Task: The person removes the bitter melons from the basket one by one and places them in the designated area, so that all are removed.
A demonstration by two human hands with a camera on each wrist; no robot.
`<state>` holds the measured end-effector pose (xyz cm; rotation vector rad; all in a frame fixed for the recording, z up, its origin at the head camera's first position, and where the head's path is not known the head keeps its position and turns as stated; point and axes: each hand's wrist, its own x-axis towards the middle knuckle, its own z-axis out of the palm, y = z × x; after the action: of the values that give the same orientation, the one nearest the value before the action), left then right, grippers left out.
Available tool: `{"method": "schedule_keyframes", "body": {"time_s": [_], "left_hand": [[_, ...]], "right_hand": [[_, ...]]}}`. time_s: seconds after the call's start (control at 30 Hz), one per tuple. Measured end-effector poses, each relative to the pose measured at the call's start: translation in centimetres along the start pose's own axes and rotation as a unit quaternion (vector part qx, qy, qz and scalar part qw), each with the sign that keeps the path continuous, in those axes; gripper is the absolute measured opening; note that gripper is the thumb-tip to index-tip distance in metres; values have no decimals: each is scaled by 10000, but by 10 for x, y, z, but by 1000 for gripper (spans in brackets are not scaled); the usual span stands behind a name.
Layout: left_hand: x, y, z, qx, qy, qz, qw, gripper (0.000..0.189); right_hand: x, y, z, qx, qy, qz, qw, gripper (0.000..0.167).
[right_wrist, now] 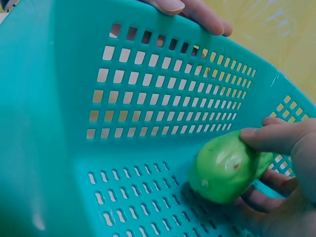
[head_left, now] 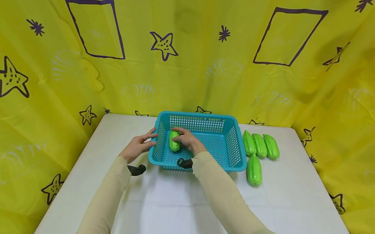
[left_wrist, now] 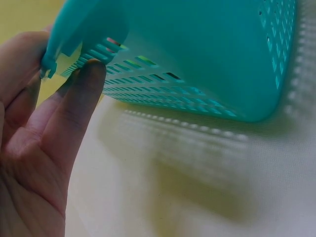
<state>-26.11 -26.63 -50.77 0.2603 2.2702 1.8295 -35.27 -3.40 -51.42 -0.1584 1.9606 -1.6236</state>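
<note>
A turquoise plastic basket with slotted walls stands on the white table. At its left wall, my left hand grips the rim, with fingertips over the edge; in the left wrist view the fingers press against the wall's outer side below the rim. My right hand reaches inside and holds a glossy green gourd near the left wall. The right wrist view shows thumb and fingers around this gourd, its rounded end facing the camera, low over the basket's slotted floor.
Right of the basket lie several similar green gourds: a row side by side and one more gourd nearer the front. Yellow curtains with starfish drawings hang behind and at both sides of the white table.
</note>
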Motion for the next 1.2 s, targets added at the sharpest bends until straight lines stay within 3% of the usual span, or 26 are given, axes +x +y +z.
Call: {"method": "schedule_keyframes", "body": {"time_s": [0.23,0.63,0.93,1.2], "left_hand": [[-1,4,1,115,-37,-30,9999,51],[0,4,1,200,-64,11,9998,53],[2,-2,2,262,-33,-30,9996,53],[-2,2,3,239,-94,26,9997,52]], "right_hand": [[-5,-11,-2,-20,-75,-111,9999,52],[-28,-44,-24,-467,-32,-811,9956,47],[-77,-66,-56,-329,398,-1239,9909,44],[-121,-59,-92,-467,1005,-1790,9776,45]]}}
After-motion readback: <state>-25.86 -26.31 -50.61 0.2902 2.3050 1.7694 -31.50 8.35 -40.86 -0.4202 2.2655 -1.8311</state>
